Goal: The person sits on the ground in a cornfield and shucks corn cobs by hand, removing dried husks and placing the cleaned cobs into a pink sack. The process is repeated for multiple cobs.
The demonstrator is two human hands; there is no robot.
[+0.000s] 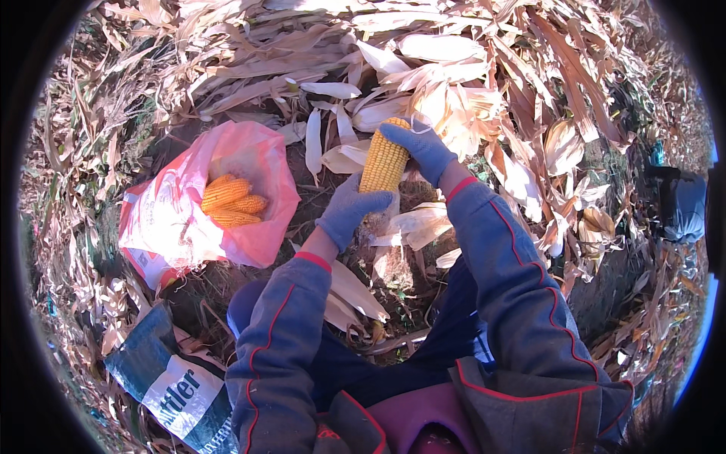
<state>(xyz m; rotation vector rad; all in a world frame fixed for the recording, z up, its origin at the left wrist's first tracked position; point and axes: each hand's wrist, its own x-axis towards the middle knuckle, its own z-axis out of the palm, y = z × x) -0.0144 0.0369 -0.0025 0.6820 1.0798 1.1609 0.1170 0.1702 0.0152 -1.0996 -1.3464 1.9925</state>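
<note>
Between my two gloved hands is a bare yellow ear of corn, tilted with its upper end leaning right. My left hand, in a blue-grey glove, closes round its lower end. Near the top, my right hand grips it from the right side, thumb across the kernels. Pale husk lies just below and right of the ear. To the left, a pink-and-white sack gapes toward me, with several orange-yellow ears of corn inside its mouth.
Dry husks and stalks cover the ground at the far side. Unhusked ears lie among them. At lower left is a dark green-and-white printed bag. A dark object stands at the far right. My bent legs flank the near ground.
</note>
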